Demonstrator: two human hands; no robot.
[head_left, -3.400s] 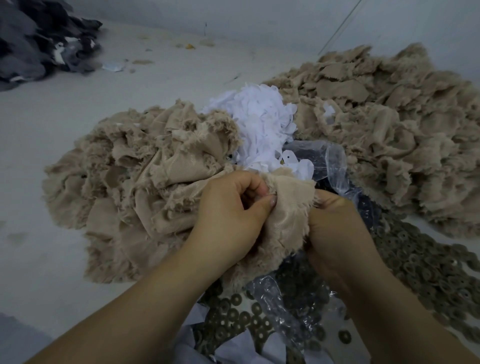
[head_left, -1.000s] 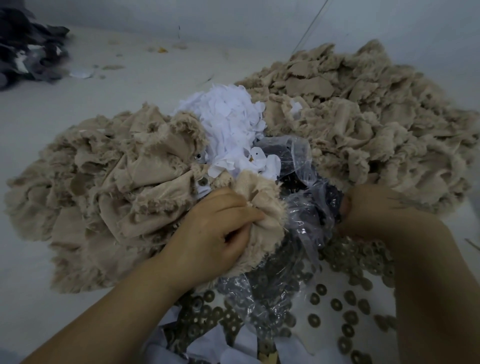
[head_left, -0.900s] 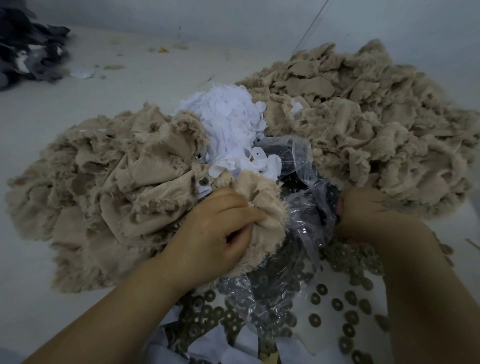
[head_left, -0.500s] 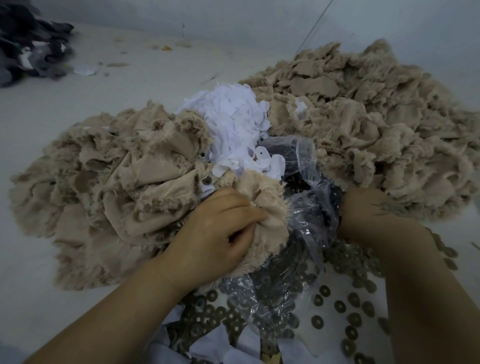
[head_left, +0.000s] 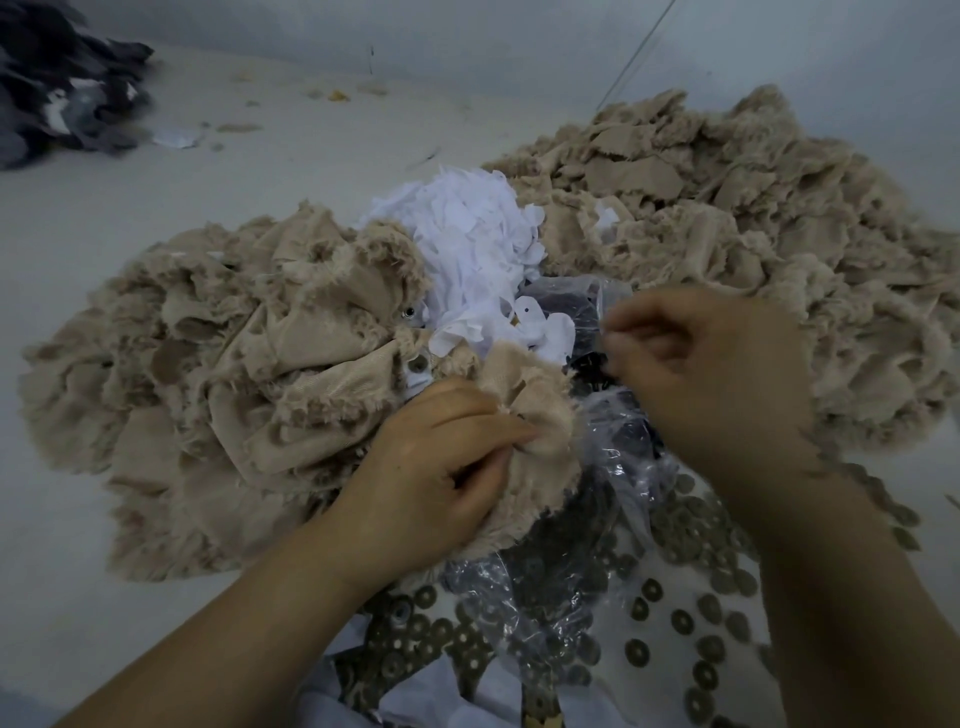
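Beige fabric piece (head_left: 524, 410) pinched in left hand (head_left: 441, 478); right hand (head_left: 711, 374) curled above plastic bag (head_left: 618, 452) (grip unclear).

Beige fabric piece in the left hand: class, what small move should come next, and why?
Probably bring the right hand across to the beige fabric piece that the left hand pinches: the right's curled fingertips hover over the plastic bag, too blurred to show whether they hold anything.

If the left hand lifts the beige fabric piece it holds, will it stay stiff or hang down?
Probably it hangs limp: the beige fabric piece bunches into folds under the left hand. It looks light, being thin cloth. Its frayed edges may catch on the beige pile beside it.
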